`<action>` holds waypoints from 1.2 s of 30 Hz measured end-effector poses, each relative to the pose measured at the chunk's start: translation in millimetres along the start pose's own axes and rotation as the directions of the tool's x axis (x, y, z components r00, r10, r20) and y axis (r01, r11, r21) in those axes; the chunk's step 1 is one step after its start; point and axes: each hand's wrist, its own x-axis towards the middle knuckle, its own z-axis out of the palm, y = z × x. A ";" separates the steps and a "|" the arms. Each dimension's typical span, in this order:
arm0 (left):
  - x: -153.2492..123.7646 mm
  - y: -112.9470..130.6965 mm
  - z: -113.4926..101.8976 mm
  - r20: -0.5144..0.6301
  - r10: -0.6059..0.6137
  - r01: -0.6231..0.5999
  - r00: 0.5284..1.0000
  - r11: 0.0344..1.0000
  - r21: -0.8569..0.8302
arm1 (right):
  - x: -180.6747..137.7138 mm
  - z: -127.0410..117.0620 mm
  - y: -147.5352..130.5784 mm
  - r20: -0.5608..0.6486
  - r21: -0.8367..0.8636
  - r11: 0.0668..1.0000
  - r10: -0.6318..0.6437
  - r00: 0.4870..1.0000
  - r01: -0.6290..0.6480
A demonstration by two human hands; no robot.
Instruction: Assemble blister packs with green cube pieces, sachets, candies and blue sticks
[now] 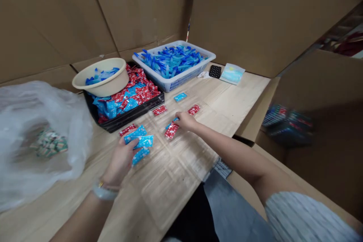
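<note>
My left hand (117, 162) is closed around several small blue printed packets (140, 141), fanned out above the table. A red packet (127, 130) shows just behind them. My right hand (185, 121) pinches a red packet (171, 130), with a bit of blue showing under the fingertips. Beneath both hands lies what looks like clear moulded plastic (163, 189), blurred, with box-shaped outlines. Other packets rest around the right hand: a red one (159, 110), a blue one (180, 97) and another red one (194, 110).
Behind the hands, a black tray (133, 115) holds many red and blue packets. A cream basin (113, 87) sits on it. Beyond is a white basket (184, 73) of blue pieces. A clear plastic bag (76, 151) lies left; cardboard walls (238, 15) surround the table.
</note>
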 end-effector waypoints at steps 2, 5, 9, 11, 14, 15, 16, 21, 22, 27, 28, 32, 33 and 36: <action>-22.7 -7.0 -24.1 -0.066 -0.024 0.023 0.998 1.000 -0.016 | -7.0 3.8 -4.2 -0.032 -0.034 0.999 0.026 0.999 -0.027; -54.1 -22.4 -49.0 -0.073 -0.084 0.084 0.994 0.996 -0.005 | -11.7 2.9 -10.0 -0.043 -0.082 0.994 0.065 0.997 -0.069; -82.2 -37.2 -69.3 -0.047 -0.170 0.165 0.984 0.981 -0.098 | -11.2 -19.7 -18.4 0.011 -0.122 0.989 0.081 0.997 -0.079; -91.3 -38.1 -83.8 -0.060 -0.191 0.182 0.980 0.973 -0.140 | -17.5 -40.5 -21.3 -0.013 -0.147 0.986 0.082 0.997 -0.083; -101.9 -35.4 -111.7 -0.123 -0.174 0.155 0.977 0.977 -0.148 | -44.5 -69.7 -14.1 -0.170 -0.168 0.984 0.030 0.985 -0.059; -104.5 -35.0 -119.7 -0.153 -0.163 0.141 0.975 0.979 -0.145 | -57.4 -75.0 -7.9 -0.195 -0.153 0.988 0.005 0.981 -0.036; -106.5 -35.3 -125.3 -0.181 -0.159 0.134 0.971 0.981 -0.141 | -71.2 -77.0 -0.5 -0.188 -0.121 0.993 -0.009 0.982 -0.014; -111.0 -52.1 -99.8 -0.138 -0.163 0.136 0.977 0.973 -0.187 | -135.9 -42.1 18.1 0.006 0.003 0.991 0.132 0.991 -0.132; -113.1 -57.4 -85.9 -0.103 -0.142 0.118 0.984 0.970 -0.211 | -147.0 -29.6 10.8 -0.062 -0.006 0.986 0.164 0.985 -0.165; -139.9 -79.4 -25.1 0.019 -0.038 0.042 0.999 0.951 -0.307 | -200.8 38.8 -65.5 -0.059 0.415 0.906 -0.071 0.996 0.089; -144.8 -81.1 -22.2 0.055 -0.037 0.053 0.998 0.943 -0.328 | -208.9 49.9 -77.1 0.004 0.522 0.845 -0.141 0.990 0.118; -140.3 -72.5 -62.5 -0.018 0.051 -0.054 0.999 0.978 -0.202 | -210.5 64.1 -80.1 0.077 0.646 0.757 -0.193 0.978 0.098; -133.2 -67.1 -83.3 -0.115 0.125 -0.134 0.985 0.988 -0.077 | -203.2 60.5 -74.4 0.076 0.622 0.774 -0.209 0.975 0.118; -105.7 -52.9 -147.4 -0.360 0.439 -0.260 0.823 0.855 0.449 | -176.4 44.1 -63.9 0.147 0.428 0.872 -0.327 0.934 0.238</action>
